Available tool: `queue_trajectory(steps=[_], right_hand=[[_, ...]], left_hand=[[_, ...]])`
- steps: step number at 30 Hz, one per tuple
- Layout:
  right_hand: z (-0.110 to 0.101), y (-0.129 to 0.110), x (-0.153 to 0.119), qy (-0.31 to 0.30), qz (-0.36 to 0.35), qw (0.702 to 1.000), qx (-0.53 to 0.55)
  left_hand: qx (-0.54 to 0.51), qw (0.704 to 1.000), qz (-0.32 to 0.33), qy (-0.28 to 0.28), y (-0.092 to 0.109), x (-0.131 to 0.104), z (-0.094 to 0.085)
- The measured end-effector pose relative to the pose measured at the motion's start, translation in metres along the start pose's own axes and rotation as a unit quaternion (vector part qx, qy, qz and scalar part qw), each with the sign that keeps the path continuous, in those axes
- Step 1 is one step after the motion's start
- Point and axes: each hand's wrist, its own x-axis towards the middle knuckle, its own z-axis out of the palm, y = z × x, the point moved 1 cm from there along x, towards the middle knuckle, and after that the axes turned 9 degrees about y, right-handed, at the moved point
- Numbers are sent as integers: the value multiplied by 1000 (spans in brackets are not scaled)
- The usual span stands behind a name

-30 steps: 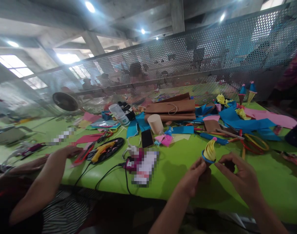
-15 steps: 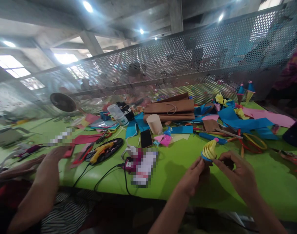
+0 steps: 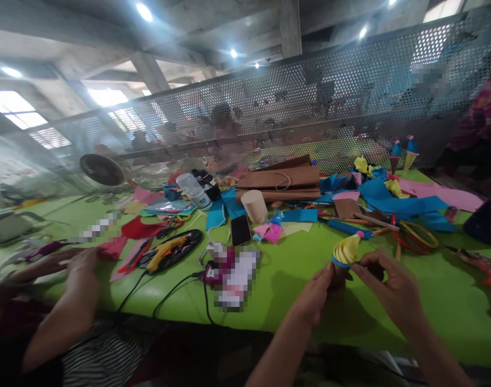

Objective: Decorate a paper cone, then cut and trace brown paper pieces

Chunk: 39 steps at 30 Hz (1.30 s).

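A craft ice cream cone [image 3: 346, 250] with a yellow swirl, a blue band and a pink ball on its tip is held upright above the green table. My left hand [image 3: 316, 295] is closed around its lower part, which is mostly hidden by the fingers. At the right side of the blue band, the thumb and finger of my right hand [image 3: 390, 279] press together on the edge. Behind it lie a blue-handled tool [image 3: 346, 228] and scissors with red and yellow handles [image 3: 418, 235].
A yellow glue gun [image 3: 168, 251] rests on a black tray, its cable trailing over the table edge. Nearby are a phone [image 3: 241, 230], a power strip [image 3: 219, 273] and a beige cylinder [image 3: 254, 206]. At left, a co-worker's hands [image 3: 76, 263] touch red sheet material.
The ice cream cone stays in both my hands, nearly unmoved. At left, the co-worker's hands have drawn nearer each other and the red pieces have shifted.
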Motion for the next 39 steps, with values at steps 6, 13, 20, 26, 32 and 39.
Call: queue_trajectory(steps=[6, 13, 20, 26, 32, 39], right_hand=[[0, 5, -2, -11, 17, 1000, 4], [-5, 12, -3, 13, 52, 999, 6], [3, 24, -19, -36, 54, 998, -12], [12, 23, -21, 6, 78, 997, 10], [1, 12, -8, 18, 77, 997, 21], [-38, 17, 91, 52, 68, 995, 55]], left_hand=[[-15, 1000, 0, 21, -2, 0, -2], [-66, 996, 51, -13, 0, -1, 1], [-29, 990, 139, 25, 3, 2, 11], [-12, 984, 176, 32, -2, 7, 23], [58, 979, 193, 32, 2, 4, 31], [167, 954, 237, 79, 27, -3, 5]])
